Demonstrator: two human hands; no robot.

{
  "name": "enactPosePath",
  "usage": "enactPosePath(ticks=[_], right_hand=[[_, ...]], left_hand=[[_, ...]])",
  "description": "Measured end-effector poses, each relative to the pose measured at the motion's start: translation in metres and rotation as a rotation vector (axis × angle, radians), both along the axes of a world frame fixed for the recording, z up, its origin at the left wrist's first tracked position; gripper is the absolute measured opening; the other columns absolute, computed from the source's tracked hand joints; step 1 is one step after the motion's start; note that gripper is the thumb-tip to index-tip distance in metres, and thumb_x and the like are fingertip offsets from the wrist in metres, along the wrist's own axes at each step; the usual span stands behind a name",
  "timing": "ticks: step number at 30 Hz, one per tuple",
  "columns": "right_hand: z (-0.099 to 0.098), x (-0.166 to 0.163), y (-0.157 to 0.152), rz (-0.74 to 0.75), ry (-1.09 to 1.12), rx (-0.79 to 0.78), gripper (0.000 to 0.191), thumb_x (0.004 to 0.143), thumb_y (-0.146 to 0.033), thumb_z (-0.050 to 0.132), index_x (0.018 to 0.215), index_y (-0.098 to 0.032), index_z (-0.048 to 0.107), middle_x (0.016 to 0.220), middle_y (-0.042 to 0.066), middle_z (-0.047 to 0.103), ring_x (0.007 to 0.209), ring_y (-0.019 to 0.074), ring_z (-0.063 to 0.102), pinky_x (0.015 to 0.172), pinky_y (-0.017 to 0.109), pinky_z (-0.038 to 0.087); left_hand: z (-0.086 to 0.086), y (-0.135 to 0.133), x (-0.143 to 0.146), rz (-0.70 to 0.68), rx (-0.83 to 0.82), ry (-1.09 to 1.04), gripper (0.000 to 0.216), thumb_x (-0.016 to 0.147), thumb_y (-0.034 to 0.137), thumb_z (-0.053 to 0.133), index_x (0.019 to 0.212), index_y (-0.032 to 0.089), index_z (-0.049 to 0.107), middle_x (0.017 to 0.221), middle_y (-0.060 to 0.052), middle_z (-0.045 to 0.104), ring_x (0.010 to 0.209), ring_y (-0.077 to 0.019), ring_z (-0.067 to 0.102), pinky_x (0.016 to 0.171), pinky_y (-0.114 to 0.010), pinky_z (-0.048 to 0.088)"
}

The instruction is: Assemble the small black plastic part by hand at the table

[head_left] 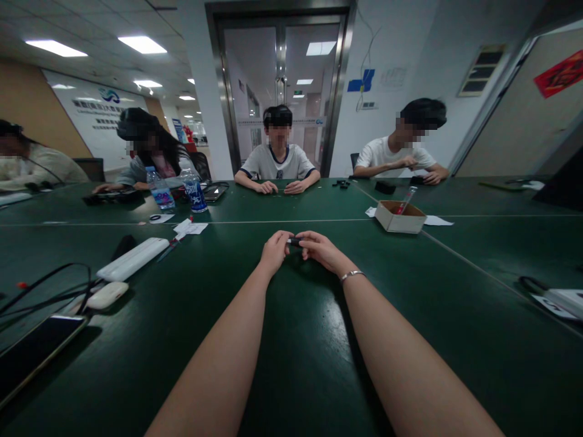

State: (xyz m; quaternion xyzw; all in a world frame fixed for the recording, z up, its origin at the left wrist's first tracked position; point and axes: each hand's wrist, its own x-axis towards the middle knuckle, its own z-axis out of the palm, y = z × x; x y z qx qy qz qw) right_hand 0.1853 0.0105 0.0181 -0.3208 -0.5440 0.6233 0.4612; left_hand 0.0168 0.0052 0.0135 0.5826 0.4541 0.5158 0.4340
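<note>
Both hands meet over the middle of the green table (218,340). Between them is a small dark stick-shaped thing (295,241) with a silvery left end, too small to name more exactly. My left hand (274,252) pinches the silvery end with its fingertips. The dark right end is gripped by the thumb and fingers of my right hand (322,250), and a silver bracelet (352,275) circles that wrist. Fingertips partly cover the thing, which lies level, a little above the table.
To the left lie a phone (40,340), a white power strip-like bar (133,259), cables and a white case (107,295). An open box (399,218) stands at the right. Water bottles (194,191) stand at the far left. Several people sit across the table.
</note>
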Motion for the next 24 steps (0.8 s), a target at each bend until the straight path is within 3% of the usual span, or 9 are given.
enactPosePath(ticks=[4,15,20,24], right_hand=[[0.0,0.0,0.0,0.0,0.0,-0.008,0.025,0.073,-0.017,0.076,0.096,-0.017,0.066,0.074,0.0,0.064,0.052,0.0089,0.057,0.053,0.021,0.052],[-0.003,-0.004,0.004,-0.026,-0.09,0.017,0.025,0.075,-0.013,0.072,0.097,-0.016,0.06,0.07,-0.002,0.063,0.049,0.0092,0.058,0.05,0.021,0.052],[-0.007,-0.01,0.006,-0.081,-0.282,0.121,0.027,0.068,-0.011,0.075,0.086,-0.017,0.057,0.072,-0.003,0.063,0.044,0.0067,0.054,0.044,0.019,0.045],[-0.012,-0.016,0.007,-0.183,-0.432,0.193,0.024,0.064,-0.013,0.075,0.077,-0.017,0.055,0.064,-0.005,0.059,0.042,0.0066,0.049,0.039,0.017,0.036]], left_hand=[[0.005,-0.003,0.001,-0.016,-0.052,-0.049,0.025,0.083,0.021,0.042,0.1,0.015,0.06,0.049,0.005,0.047,0.04,-0.0093,0.038,0.04,-0.019,0.028],[0.008,-0.005,0.003,0.03,-0.022,-0.081,0.011,0.084,0.025,0.054,0.086,0.015,0.057,0.053,0.004,0.05,0.045,-0.0085,0.044,0.045,-0.018,0.034],[-0.001,-0.001,0.0,0.016,0.041,0.022,0.023,0.081,0.036,0.064,0.09,0.015,0.061,0.07,0.0,0.06,0.06,-0.0114,0.054,0.052,-0.02,0.039],[-0.01,0.003,-0.001,0.001,0.116,0.228,0.022,0.082,0.037,0.065,0.093,0.017,0.065,0.074,-0.001,0.06,0.067,-0.0131,0.055,0.061,-0.023,0.042]])
